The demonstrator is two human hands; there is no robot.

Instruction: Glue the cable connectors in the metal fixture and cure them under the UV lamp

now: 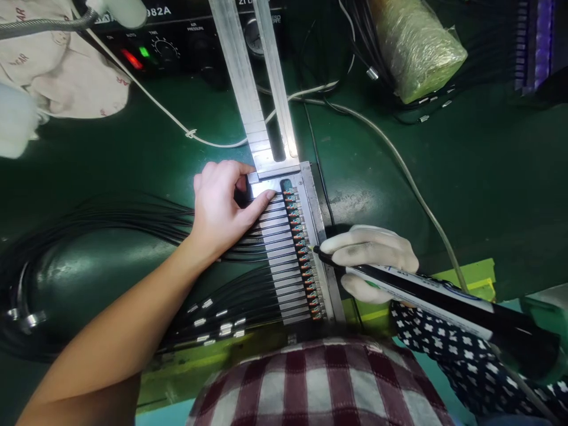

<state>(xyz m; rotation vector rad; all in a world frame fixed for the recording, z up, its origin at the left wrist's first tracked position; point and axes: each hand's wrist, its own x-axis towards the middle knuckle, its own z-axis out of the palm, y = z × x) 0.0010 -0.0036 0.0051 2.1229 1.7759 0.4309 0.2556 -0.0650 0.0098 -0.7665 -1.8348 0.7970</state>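
Note:
My bare left hand (222,201) pinches the upper left end of a slotted metal fixture (277,236). Its thumb presses on top near the first cables, and the index finger reaches the upper edge. Thin black cables (146,216) lie side by side in the fixture, their ends meeting a row of small green circuit boards (298,228) with orange wires. In its white glove, my right hand (375,257) closes around a black and white dispensing syringe (421,296). The syringe's thin tip is at the boards, around the middle of the row; whether it touches cannot be made out.
A long slotted metal bar (252,100) extends from the fixture's top. Behind it stands a black dispenser controller (177,50) with red and green lights. A pale hose (399,160) curves across the green table. A plastic-wrapped cable bundle (421,53) lies at back right, printed cloth (75,71) at back left.

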